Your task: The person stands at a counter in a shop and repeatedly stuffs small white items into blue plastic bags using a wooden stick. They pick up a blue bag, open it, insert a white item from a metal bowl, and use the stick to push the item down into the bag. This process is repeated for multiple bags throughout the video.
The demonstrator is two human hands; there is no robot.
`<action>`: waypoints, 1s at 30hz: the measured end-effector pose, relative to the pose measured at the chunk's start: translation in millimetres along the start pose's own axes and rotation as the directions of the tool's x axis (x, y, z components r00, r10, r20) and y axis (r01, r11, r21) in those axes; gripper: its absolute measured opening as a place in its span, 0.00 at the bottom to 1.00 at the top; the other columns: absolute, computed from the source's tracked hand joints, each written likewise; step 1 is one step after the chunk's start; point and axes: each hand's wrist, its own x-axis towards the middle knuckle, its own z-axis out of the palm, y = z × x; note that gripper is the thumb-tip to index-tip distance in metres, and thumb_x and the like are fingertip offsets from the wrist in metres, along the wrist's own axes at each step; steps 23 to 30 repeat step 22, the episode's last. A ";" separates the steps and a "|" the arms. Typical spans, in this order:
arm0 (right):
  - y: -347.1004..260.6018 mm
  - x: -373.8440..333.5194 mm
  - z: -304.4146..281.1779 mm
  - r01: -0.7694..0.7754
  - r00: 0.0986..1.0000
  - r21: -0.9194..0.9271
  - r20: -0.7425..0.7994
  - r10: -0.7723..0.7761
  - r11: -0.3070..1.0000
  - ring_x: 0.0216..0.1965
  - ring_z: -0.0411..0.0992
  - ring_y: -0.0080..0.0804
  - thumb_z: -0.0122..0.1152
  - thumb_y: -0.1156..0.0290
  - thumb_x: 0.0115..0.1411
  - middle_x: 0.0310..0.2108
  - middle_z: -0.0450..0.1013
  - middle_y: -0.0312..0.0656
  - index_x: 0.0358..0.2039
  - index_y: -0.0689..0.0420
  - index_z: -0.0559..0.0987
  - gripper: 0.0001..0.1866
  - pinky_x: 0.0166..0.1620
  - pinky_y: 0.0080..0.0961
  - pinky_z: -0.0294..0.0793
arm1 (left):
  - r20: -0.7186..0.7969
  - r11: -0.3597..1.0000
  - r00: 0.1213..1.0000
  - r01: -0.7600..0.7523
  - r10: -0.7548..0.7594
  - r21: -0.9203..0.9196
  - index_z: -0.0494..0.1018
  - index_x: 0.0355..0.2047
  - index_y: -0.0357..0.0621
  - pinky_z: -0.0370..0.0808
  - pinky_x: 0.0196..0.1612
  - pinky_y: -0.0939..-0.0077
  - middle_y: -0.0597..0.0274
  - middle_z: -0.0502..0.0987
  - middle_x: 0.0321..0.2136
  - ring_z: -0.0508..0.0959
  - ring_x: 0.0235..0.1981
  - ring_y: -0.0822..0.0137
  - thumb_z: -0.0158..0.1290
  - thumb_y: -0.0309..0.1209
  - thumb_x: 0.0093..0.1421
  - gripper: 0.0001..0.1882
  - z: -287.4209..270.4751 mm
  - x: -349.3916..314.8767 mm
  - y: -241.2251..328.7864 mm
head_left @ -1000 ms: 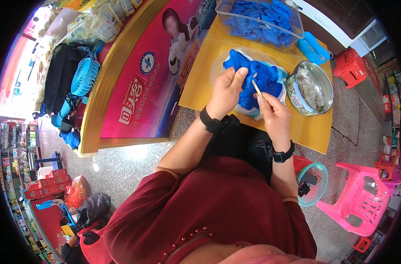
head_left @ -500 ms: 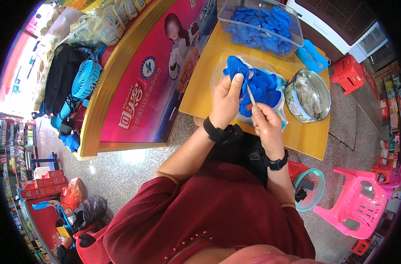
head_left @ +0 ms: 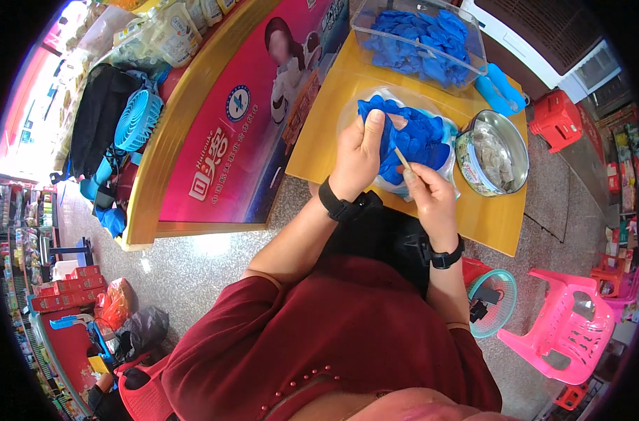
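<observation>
My left hand is closed around a blue ruffled piece of petal-like fabric, thumb pressed on top. Between the thumb and fingers of my right hand is a thin wooden stick, its tip against the blue material beside my left hand. Beneath both hands lies a heap of blue petal-like pieces on a pale, plastic-lined holder. The exact edge between the held piece and the heap is hard to make out.
The yellow table bears a clear bin of blue pieces at the back, a light-blue object and a round tin with small packets on the right. A counter stands left; a pink chair and green basket stand right.
The blue piece at my left hand, upright and folded before, now spreads lower and wider with its scalloped edge showing. Both hands have shifted only slightly.
</observation>
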 end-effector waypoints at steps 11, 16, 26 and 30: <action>-5.5 -6.4 11.4 -0.384 0.918 0.472 0.289 0.273 0.794 0.17 0.53 0.10 0.54 0.66 0.67 0.20 0.62 0.26 0.42 0.63 0.78 0.13 0.19 0.11 0.49 | -0.213 0.989 0.966 -0.140 0.148 0.053 0.73 0.52 0.37 0.67 0.35 0.87 0.69 0.75 0.35 0.69 0.31 0.82 0.36 0.47 0.72 0.27 -6.0 6.3 4.0; -7.6 -14.3 24.7 -0.284 0.954 0.513 0.239 0.183 0.810 0.17 0.51 0.09 0.52 0.66 0.68 0.19 0.60 0.26 0.42 0.65 0.77 0.14 0.19 0.11 0.48 | -0.188 0.977 0.961 -0.187 0.204 0.103 0.74 0.49 0.37 0.67 0.35 0.87 0.71 0.75 0.35 0.68 0.31 0.83 0.40 0.43 0.71 0.22 -8.1 4.7 5.2; -4.2 -7.3 13.2 -0.360 0.924 0.520 0.313 0.219 0.775 0.16 0.51 0.10 0.52 0.64 0.68 0.19 0.59 0.26 0.42 0.63 0.77 0.14 0.19 0.11 0.47 | -0.211 0.990 0.972 -0.123 0.107 -0.064 0.76 0.46 0.42 0.67 0.35 0.87 0.68 0.77 0.36 0.71 0.32 0.81 0.52 0.35 0.67 0.12 -26.9 12.0 6.3; -4.2 -7.3 13.2 -0.360 0.924 0.520 0.313 0.219 0.775 0.16 0.51 0.10 0.52 0.64 0.68 0.19 0.59 0.26 0.42 0.63 0.77 0.14 0.19 0.11 0.47 | -0.211 0.990 0.972 -0.123 0.107 -0.064 0.76 0.46 0.42 0.67 0.35 0.87 0.68 0.77 0.36 0.71 0.32 0.81 0.52 0.35 0.67 0.12 -26.9 12.0 6.3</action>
